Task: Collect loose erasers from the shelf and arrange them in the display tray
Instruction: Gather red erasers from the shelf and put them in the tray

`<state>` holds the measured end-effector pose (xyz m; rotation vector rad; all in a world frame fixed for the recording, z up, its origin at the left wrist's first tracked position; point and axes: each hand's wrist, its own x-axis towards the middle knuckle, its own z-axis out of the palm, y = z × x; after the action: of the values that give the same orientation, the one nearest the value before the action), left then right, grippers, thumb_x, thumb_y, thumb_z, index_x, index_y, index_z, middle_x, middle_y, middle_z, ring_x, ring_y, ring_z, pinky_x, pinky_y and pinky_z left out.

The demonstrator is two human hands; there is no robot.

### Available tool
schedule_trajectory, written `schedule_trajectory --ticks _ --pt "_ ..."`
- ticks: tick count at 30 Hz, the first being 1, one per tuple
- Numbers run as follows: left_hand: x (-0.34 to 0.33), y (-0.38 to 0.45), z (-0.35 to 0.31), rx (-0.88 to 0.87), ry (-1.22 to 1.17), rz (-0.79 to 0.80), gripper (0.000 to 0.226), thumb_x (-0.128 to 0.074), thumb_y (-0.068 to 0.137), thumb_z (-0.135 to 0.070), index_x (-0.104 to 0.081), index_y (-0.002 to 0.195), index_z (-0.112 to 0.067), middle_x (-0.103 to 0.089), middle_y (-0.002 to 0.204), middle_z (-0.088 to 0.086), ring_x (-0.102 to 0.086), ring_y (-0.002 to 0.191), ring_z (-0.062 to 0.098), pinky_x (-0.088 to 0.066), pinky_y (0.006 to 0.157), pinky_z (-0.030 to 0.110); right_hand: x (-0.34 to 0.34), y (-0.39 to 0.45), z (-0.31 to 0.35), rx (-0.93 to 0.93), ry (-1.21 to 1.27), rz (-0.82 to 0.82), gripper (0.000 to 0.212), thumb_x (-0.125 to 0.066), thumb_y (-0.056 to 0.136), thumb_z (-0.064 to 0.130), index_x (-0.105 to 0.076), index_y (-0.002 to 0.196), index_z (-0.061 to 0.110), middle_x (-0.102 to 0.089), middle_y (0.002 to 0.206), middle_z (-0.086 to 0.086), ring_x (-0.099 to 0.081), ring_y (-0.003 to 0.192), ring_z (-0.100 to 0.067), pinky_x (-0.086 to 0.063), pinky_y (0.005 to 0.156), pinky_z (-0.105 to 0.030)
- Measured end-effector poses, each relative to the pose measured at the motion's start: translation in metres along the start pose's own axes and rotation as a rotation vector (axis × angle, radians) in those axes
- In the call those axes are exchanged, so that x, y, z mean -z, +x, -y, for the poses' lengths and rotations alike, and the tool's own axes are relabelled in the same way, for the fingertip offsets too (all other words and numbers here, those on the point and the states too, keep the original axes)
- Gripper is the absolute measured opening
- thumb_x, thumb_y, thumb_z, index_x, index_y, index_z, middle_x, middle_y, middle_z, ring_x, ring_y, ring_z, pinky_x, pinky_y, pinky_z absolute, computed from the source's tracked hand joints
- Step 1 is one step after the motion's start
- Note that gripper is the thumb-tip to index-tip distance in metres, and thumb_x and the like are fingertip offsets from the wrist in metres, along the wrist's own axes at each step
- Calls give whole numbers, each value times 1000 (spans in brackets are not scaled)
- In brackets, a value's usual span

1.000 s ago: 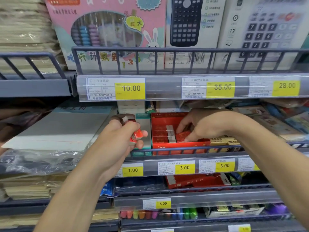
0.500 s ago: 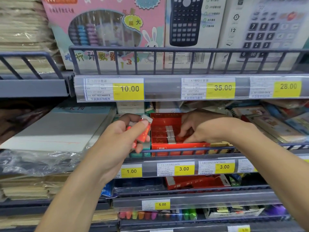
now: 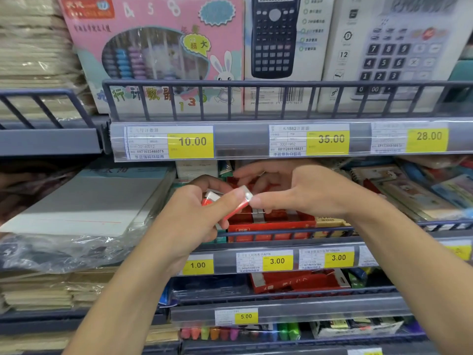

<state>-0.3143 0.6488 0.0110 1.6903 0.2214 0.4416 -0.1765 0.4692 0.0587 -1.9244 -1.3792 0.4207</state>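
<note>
My left hand (image 3: 192, 216) grips red erasers in clear wrap. One eraser (image 3: 238, 206) sticks out between thumb and forefinger, and a second eraser (image 3: 208, 198) lies deeper in the palm. My right hand (image 3: 297, 193) hovers over the red display tray (image 3: 271, 224) on the middle shelf. Its thumb tip touches the white end of the raised eraser, and its fingers are spread and relaxed above it. Rows of red erasers (image 3: 258, 216) with grey ends lie in the tray, partly hidden by both hands.
A grey rail (image 3: 289, 231) runs along the shelf front below the tray. A plastic-wrapped paper stack (image 3: 89, 203) lies to the left, yellow boxes (image 3: 330, 222) and notebooks (image 3: 409, 193) to the right. The upper shelf edge (image 3: 240, 139) hangs close above the hands.
My right hand has lifted out of the tray and moved left to meet the eraser. My left hand has raised that eraser up and to the right, over the tray's left side.
</note>
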Motion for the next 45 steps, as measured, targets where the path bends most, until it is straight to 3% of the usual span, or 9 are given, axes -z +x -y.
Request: schedule_trajectory --ticks 2,6,12,19,25,31,34,39,45 --pt "-2 0 -1 -2 0 0 49 -82 65 -70 -77 89 -27 -64 66 10 -46 56 18 -34 43 21 -6 0 7 0 43 -10 29 -72 87 47 -67 116 47 -76 96 8 -70 85 -11 -53 80 -28" --pt "-3 2 -1 22 -49 -86 39 -74 84 -57 -70 89 -18 -57 58 0 -42 42 6 -34 40 16 -2 4 3 -128 67 -47 20 -75 85 47 -71 104 45 -75 81 9 -62 64 -4 -41 61 -20" --pt "7 5 4 54 -104 -190 9 -63 100 -23 -65 100 -14 -75 84 4 -45 51 8 -35 44 22 5 15 -11 -330 332 12 15 -70 90 1 -74 101 11 -76 82 2 -72 76 -11 -55 68 -17" --pt "7 5 6 54 -111 -176 23 -66 79 -37 -68 95 -20 -72 94 18 -46 53 11 -36 46 25 -12 36 -14 -399 142 81 5 -78 83 4 -75 86 6 -73 70 -5 -67 63 -11 -51 57 -21" --pt "8 5 9 44 -128 -168 28 -65 77 -33 -67 99 -17 -76 86 2 -49 54 8 -37 44 21 -17 42 -19 -473 96 95 9 -84 79 13 -75 80 12 -72 64 1 -64 56 -7 -46 50 -20" --pt "7 4 5 59 -91 -158 7 -67 77 -38 -71 79 -33 -70 92 22 -44 51 13 -37 48 27 -23 44 -16 -467 -102 56 17 -87 76 30 -75 74 19 -69 60 9 -58 50 -3 -48 54 -19" --pt "7 5 6 61 -80 -161 4 -67 89 -28 -69 90 -25 -67 86 16 -44 51 14 -37 48 27 -23 45 -13 -472 -229 58 19 -86 75 39 -76 77 23 -74 69 7 -64 60 -8 -53 64 -24" --pt "6 4 3 61 -108 -154 14 -49 101 -8 -61 109 -12 -78 89 2 -48 54 14 -43 56 28 -25 47 -7 -426 -429 101 13 -81 80 41 -75 75 31 -68 70 16 -60 67 -4 -42 54 -18" --pt "6 0 3 -22 -72 -70 28 -50 104 -5 -67 108 -27 -78 112 -8 -63 103 14 -45 83 31 -23 42 -6 -381 -199 0 19 -81 80 41 -74 81 24 -73 66 6 -55 46 -6 -41 43 -14"
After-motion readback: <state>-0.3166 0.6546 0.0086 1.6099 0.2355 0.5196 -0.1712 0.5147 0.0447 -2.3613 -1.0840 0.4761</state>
